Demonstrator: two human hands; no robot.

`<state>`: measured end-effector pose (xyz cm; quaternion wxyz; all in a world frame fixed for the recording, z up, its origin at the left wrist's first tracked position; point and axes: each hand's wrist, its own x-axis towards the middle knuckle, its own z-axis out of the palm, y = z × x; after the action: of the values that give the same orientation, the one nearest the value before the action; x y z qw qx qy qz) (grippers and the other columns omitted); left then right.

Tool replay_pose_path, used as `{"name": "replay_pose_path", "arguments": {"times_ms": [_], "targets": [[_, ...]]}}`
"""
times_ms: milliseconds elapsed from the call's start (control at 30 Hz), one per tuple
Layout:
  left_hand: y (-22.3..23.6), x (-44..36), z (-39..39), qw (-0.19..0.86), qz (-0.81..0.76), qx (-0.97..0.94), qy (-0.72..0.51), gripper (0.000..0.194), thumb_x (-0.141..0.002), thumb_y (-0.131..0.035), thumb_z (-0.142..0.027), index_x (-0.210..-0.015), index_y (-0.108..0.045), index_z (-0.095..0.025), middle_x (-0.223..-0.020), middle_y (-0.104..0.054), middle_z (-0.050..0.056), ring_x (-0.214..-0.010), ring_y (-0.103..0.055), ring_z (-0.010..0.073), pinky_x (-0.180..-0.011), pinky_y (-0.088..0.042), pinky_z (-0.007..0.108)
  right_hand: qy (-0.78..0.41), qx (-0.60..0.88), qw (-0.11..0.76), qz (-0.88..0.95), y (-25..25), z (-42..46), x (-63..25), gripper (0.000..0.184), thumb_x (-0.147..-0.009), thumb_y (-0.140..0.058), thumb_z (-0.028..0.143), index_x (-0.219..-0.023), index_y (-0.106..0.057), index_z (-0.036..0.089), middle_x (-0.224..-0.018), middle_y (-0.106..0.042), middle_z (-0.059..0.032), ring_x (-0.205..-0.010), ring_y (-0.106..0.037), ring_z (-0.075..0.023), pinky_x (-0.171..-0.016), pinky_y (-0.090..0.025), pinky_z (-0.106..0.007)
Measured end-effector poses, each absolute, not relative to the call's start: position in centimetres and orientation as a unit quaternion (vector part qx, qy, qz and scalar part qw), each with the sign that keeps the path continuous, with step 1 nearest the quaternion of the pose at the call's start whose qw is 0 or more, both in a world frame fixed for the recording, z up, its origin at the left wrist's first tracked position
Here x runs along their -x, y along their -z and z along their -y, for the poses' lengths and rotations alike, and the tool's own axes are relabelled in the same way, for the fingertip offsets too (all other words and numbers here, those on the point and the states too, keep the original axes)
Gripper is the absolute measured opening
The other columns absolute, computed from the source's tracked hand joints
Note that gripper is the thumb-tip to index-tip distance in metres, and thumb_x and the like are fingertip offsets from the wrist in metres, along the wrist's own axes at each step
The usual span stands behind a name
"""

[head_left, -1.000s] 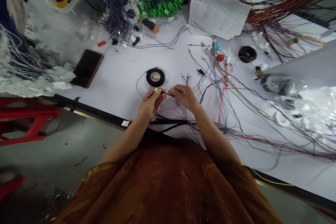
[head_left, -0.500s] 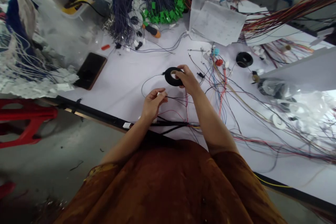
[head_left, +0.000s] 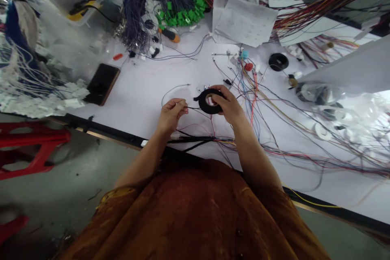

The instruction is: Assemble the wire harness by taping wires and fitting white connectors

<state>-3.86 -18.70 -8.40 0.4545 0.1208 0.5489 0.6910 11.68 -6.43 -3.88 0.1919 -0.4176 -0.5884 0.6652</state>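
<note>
A roll of black tape is gripped in my right hand, the thumb through its core. A short loose tape end sticks out from the roll's left side. My left hand pinches dark thin wires, which stretch right and pass behind the roll. A thin wire curves up from the left hand and ends in a small terminal on the table. Below both hands runs a black-wrapped wire bundle with pink and red wires branching from it.
A phone lies left, near white connectors. Behind are green connectors, a screwdriver and papers. Another black tape roll and tangled wires spread right. A red stool stands beyond the table edge.
My right hand has brought the tape roll down towards the wires and turned it. The left hand keeps its pinch, with the wires now drawn out straighter towards the roll.
</note>
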Motion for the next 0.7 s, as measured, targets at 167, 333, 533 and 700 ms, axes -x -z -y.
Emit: {"name": "replay_pose_path", "arguments": {"times_ms": [167,333,533,700], "targets": [[8.0,3.6,18.8,0.466,-0.551,-0.177,-0.669,0.039,-0.064,-0.085,-0.033,-0.098,-0.072,-0.019,-0.082,-0.068,0.0,-0.067,-0.064,0.0078,-0.07,-0.057,0.023,-0.671,0.397,0.2,0.593,4.2,6.6,-11.3,0.032,-0.077,-0.056,0.031,-0.108,-0.059,0.024,-0.073,-0.051,0.0045,-0.053,-0.04,-0.0071,-0.04,-0.027,-0.015],[8.4,3.4,18.4,0.379,-0.595,-0.241,-0.666,0.014,-0.069,-0.08,-0.025,-0.077,-0.071,-0.018,-0.063,-0.064,-0.002,-0.056,-0.059,0.0084,-0.058,-0.053,0.022,-0.686,0.385,0.182,0.59,3.8,6.8,-11.6,0.033,-0.076,-0.057,0.03,-0.109,-0.06,0.024,-0.072,-0.051,0.0042,-0.052,-0.04,-0.0071,-0.038,-0.025,-0.014],[8.2,4.2,18.4,0.528,-0.494,-0.151,-0.674,0.029,-0.066,-0.086,-0.031,-0.087,-0.072,-0.018,-0.084,-0.072,0.002,-0.072,-0.067,0.0086,-0.073,-0.058,0.021,-0.694,0.401,0.2,0.563,3.9,6.3,-11.5,0.033,-0.077,-0.056,0.032,-0.109,-0.06,0.022,-0.07,-0.047,0.0047,-0.05,-0.036,-0.0064,-0.036,-0.02,-0.015],[8.5,4.6,18.4,0.478,-0.534,-0.17,-0.676,0.028,-0.071,-0.083,-0.04,-0.086,-0.074,-0.018,-0.092,-0.073,0.004,-0.076,-0.068,0.008,-0.074,-0.057,0.019,-0.66,0.41,0.185,0.602,4.7,5.7,-11.0,0.03,-0.077,-0.056,0.03,-0.106,-0.06,0.023,-0.073,-0.053,0.0033,-0.056,-0.043,-0.0082,-0.041,-0.027,-0.015]]}}
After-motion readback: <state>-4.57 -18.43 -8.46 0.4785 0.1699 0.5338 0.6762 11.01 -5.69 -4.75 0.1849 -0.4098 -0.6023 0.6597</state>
